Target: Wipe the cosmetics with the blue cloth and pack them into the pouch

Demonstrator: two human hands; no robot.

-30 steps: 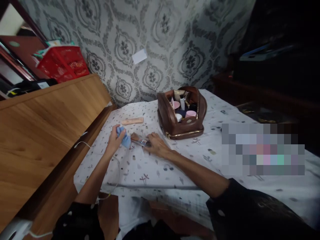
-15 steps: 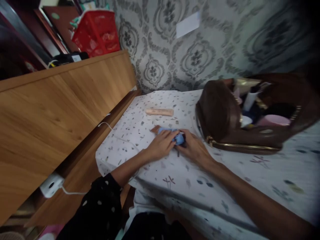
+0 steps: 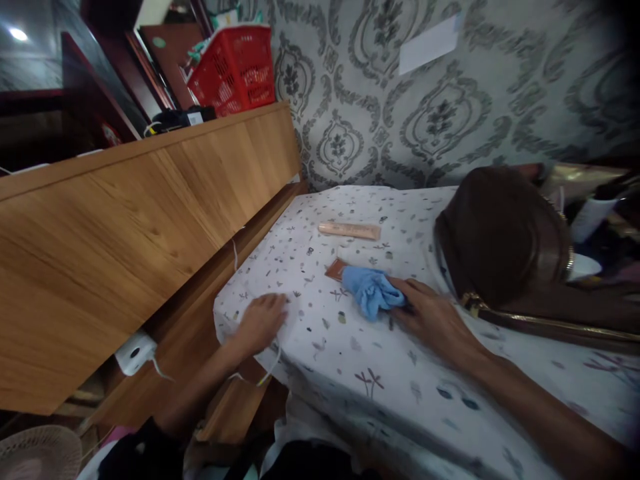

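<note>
Crumpled blue cloth (image 3: pixel 371 288) lies around the middle of a brown tube (image 3: pixel 337 269), whose flat end sticks out on the left. My right hand (image 3: pixel 425 313) has its fingers closed on the right end of the cloth-wrapped tube. Over the left part of the patterned white tablecloth (image 3: pixel 320 363), my left hand (image 3: pixel 263 322) rests near the edge, fingers slightly blurred and bent; a white cable (image 3: pixel 276 360) hangs just beside it. Behind the cloth lies a peach-coloured tube (image 3: pixel 350 231).
An open brown bag (image 3: pixel 500 240) with bottles and other items stands at the right. A wooden panel (image 3: pixel 165 207) runs along the left, with a red basket (image 3: pixel 245 67) on top. A white socket box (image 3: pixel 136 353) sits below the panel.
My left hand has let go of the blue cloth and moved left towards the table edge. My right hand keeps its hold. The view has shifted left.
</note>
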